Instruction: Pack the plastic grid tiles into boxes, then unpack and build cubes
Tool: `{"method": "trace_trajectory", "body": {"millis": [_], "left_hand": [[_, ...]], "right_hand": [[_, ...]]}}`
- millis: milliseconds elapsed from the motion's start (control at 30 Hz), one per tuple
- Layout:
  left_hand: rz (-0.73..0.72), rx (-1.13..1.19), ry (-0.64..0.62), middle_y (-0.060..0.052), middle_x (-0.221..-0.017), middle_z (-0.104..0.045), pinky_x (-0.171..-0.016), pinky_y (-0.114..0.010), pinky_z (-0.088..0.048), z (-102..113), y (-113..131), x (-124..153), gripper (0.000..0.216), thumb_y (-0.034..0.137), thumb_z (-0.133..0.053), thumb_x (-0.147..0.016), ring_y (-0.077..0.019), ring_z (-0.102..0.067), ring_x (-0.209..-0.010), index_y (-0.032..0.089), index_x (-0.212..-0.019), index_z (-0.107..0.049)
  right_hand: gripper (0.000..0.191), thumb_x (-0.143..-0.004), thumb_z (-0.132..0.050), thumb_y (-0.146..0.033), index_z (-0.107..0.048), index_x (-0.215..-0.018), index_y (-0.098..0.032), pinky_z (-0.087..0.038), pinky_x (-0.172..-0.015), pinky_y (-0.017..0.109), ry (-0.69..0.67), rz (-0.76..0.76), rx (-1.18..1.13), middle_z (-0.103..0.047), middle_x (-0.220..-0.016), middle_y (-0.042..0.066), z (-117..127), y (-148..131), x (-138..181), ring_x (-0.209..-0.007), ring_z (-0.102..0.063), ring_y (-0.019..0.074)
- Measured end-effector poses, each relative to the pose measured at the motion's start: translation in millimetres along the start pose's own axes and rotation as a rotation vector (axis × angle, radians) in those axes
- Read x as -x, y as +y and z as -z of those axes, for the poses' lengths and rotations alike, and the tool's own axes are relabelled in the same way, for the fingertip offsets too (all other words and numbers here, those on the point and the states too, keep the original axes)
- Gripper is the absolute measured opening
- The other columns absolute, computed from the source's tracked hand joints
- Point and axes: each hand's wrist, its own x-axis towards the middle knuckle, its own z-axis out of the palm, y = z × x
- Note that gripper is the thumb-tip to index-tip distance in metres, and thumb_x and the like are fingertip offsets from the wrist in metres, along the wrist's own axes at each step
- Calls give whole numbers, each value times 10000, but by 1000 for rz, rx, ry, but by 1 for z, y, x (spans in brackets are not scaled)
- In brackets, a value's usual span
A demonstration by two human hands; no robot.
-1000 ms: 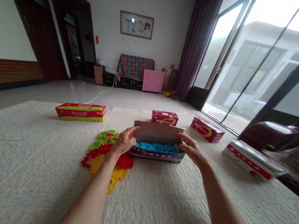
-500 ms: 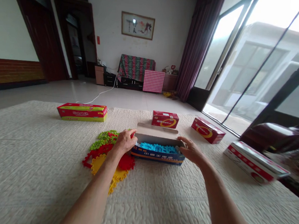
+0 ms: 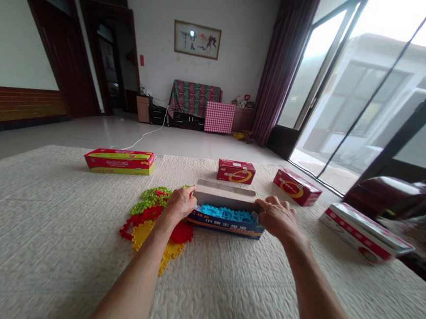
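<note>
A dark blue cardboard box (image 3: pixel 225 226) sits on the pale quilted cover, its lid (image 3: pixel 228 190) raised at the far side. Light blue toothed plastic pieces (image 3: pixel 227 213) fill the inside. My left hand (image 3: pixel 180 204) grips the left end of the box, fingers bent around its upper corner. At the other end, my right hand (image 3: pixel 278 217) has its fingers curled over the right edge; its fingertips are partly hidden. Beside and partly under my left forearm lie yellow toothed pieces (image 3: pixel 142 233), red pieces (image 3: pixel 182 233) and green pieces (image 3: pixel 147 201).
A red and yellow-green box (image 3: pixel 120 163) stands at the far left of the quilted cover (image 3: pixel 56 226). Two red boxes, one behind the blue box (image 3: pixel 236 172) and one farther right (image 3: pixel 296 187), stand near the far edge. A white and red box (image 3: pixel 365 234) lies at the right.
My right hand has turned and closed more over the box's right end, its fingers now curled. My left hand stays at the left end. The view has shifted slightly.
</note>
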Motion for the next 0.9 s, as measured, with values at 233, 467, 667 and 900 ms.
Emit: {"method": "trace_trajectory", "body": {"millis": [233, 467, 667, 900], "left_hand": [[5, -20, -31, -68, -1042, -749, -883, -282, -483, 3, 3, 1, 480, 136, -531, -763, -216, -676, -973, 239, -1212, -667], [-10, -18, -9, -77, -1011, -752, -887, -287, -485, 21, 1, -4, 477, 126, -513, -774, -224, -679, -972, 210, -1219, -663], [4, -60, 135, -80, -1033, -728, -864, -284, -489, 36, -33, -18, 526, 135, -531, -789, -220, -675, -951, 201, -1310, -565], [123, -180, 245, -115, -1026, -692, -850, -327, -487, 47, -70, -30, 438, 119, -516, -794, -261, -662, -957, 179, -1226, -557]], "right_hand": [[447, -753, -529, -184, -683, -1161, -280, -441, -684, 306, -14, 4, -191, -691, -974, 103, -10, 6, -10, -868, -638, 246], [494, -740, -510, -128, -653, -1206, -212, -469, -661, 282, 24, -59, -264, -733, -951, 108, -2, -9, -11, -852, -670, 245], [511, -789, -446, -138, -573, -1279, -207, -477, -843, 320, 311, 56, -410, -665, -1207, 92, -18, -52, -31, -1018, -635, 247], [492, -777, -429, -103, -588, -1237, -178, -466, -907, 316, 435, 213, -588, -652, -1208, 100, -51, -92, -56, -1037, -624, 228]]}}
